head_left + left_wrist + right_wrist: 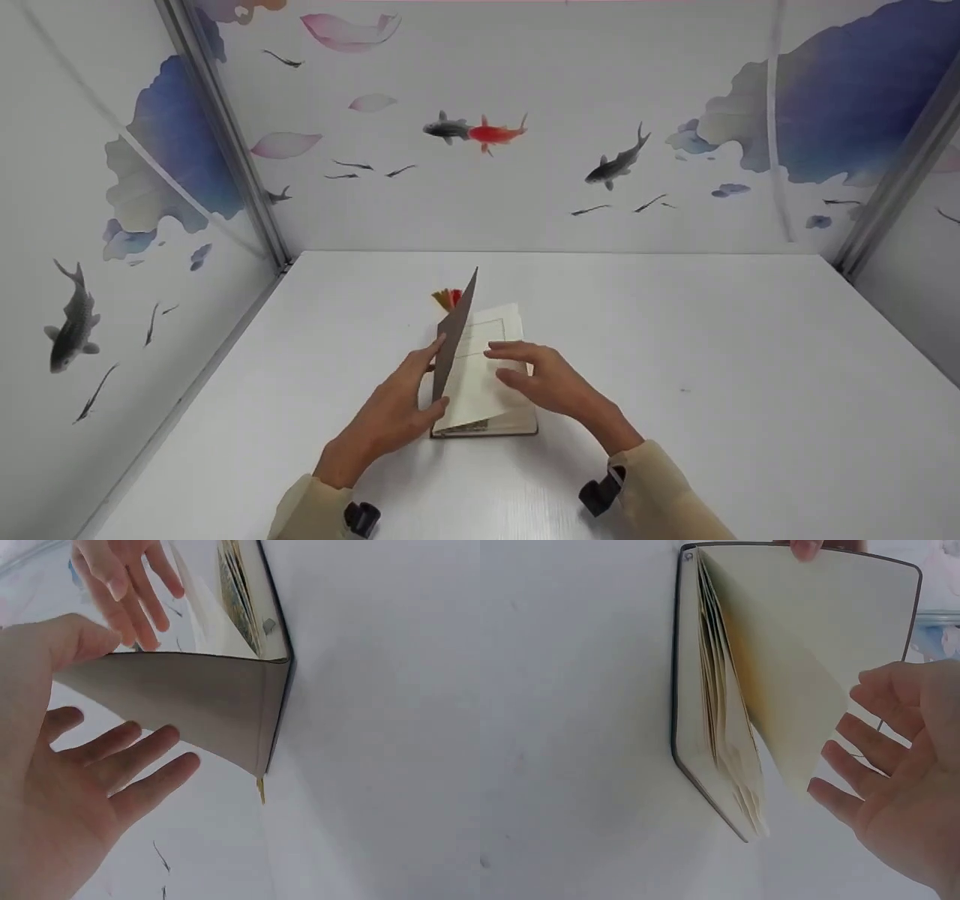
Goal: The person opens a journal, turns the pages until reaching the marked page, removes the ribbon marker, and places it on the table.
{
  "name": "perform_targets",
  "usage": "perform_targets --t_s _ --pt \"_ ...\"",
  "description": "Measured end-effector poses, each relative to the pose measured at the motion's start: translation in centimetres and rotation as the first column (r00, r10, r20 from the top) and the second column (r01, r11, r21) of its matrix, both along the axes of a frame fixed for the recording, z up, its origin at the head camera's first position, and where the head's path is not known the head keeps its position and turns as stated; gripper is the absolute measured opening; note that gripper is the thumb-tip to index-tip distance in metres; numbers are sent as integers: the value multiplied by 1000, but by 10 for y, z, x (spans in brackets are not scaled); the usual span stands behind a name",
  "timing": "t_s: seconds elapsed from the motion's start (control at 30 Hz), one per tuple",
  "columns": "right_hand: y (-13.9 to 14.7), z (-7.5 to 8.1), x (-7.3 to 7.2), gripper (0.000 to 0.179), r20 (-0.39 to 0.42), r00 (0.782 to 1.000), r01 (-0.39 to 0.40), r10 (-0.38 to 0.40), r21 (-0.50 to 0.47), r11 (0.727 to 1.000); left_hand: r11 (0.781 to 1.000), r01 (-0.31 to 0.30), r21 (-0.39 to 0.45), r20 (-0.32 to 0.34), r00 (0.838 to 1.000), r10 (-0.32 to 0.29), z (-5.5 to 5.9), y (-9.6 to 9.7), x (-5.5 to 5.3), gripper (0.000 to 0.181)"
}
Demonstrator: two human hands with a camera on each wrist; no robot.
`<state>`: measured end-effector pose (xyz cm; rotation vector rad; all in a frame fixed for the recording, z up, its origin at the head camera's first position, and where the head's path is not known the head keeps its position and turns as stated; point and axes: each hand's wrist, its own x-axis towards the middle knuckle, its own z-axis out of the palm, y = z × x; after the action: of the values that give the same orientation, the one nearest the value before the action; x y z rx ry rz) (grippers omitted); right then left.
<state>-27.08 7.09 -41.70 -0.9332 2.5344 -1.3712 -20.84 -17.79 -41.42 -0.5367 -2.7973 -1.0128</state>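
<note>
A notebook (484, 435) stands partly open on the white table, its grey-brown cover (454, 330) raised steeply on the left. My left hand (390, 409) holds that cover, thumb at the inner edge and fingers spread along the outside, as the left wrist view shows. A cream page (480, 386) with a thin printed frame leans up from the stack. Over this page is my right hand (555, 379), fingers slightly bent and spread; in the right wrist view its fingertips (825, 787) lie at the page's edge, and contact is hard to tell. Several thicker sheets (716, 682) fan out beneath.
Behind the cover shows a red and gold fringed bit (448, 298), partly hidden. White panels painted with fish and petals (540, 210) enclose the table (750, 420) at the back and sides. Black wrist cameras (602, 491) sit at both sleeves.
</note>
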Motion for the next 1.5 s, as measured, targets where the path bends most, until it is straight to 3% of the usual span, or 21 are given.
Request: perform_targets --t_s 0.1,0.17,0.23,0.3,0.37,0.43,0.5,0.57,0.6,0.67,0.8,0.9,1.0,1.1,1.17,1.2,1.3,1.4,1.5 --pt "-1 -3 2 37 1 999 -32 32 94 995 997 -77 -3 -181 981 75 -1 0 7 85" --pt "-2 -6 4 39 10 999 -51 50 152 987 993 -116 -11 -315 943 106 -1 -1 10 85" --pt "-3 -8 5 41 19 998 -67 65 198 978 986 -159 -44 -451 884 122 1 -5 12 85" --pt "-3 -10 6 44 18 997 -76 74 238 968 972 -212 -106 -569 814 116 3 -9 13 85" --pt "-3 -10 6 47 23 997 -83 80 261 962 943 -280 -180 -664 742 93 5 -14 13 86" --pt "-4 -11 6 49 31 996 -87 82 283 955 899 -354 -257 -737 673 54 7 -20 14 84" --pt "-5 -11 6 51 50 996 -87 75 312 946 852 -412 -323 -781 624 5 7 -25 15 77" --pt "-4 -11 6 54 71 996 -83 62 340 937 807 -451 -381 -794 606 -36 7 -29 17 70" --pt "-4 -11 6 56 80 995 -80 55 357 931 787 -463 -407 -790 611 -50 6 -30 18 67" --pt "-4 -11 6 58 93 994 -81 49 386 919 755 -476 -452 -765 642 -54 5 -31 20 66" --pt "-2 -10 6 62 112 993 -67 23 409 910 697 -468 -543 -655 756 -3 3 -30 23 69" --pt "-2 -12 6 65 138 990 -57 0 406 912 668 -436 -603 -537 841 64 4 -27 23 67" --pt "-3 -14 6 66 151 988 -59 -3 409 911 681 -375 -629 -391 910 140 7 -24 20 61" --pt "-5 -16 7 66 162 987 -63 -7 424 903 748 -278 -603 -193 960 201 9 -23 16 60" --pt "-6 -16 7 66 165 986 -64 -11 441 895 803 -202 -561 -28 974 225 10 -23 11 65" --pt "-6 -16 8 66 168 986 -64 -14 451 890 833 -170 -527 60 970 236 9 -24 8 68" --pt "-6 -15 8 67 173 985 -78 -7 478 875 890 -124 -440 253 933 255 8 -25 0 77" --pt "-3 -15 9 70 177 984 -90 -1 503 860 916 -110 -386 337 907 251 5 -23 -6 81" --pt "-1 -14 9 72 170 985 -95 7 516 851 920 -95 -380 348 907 238 3 -19 -11 79"
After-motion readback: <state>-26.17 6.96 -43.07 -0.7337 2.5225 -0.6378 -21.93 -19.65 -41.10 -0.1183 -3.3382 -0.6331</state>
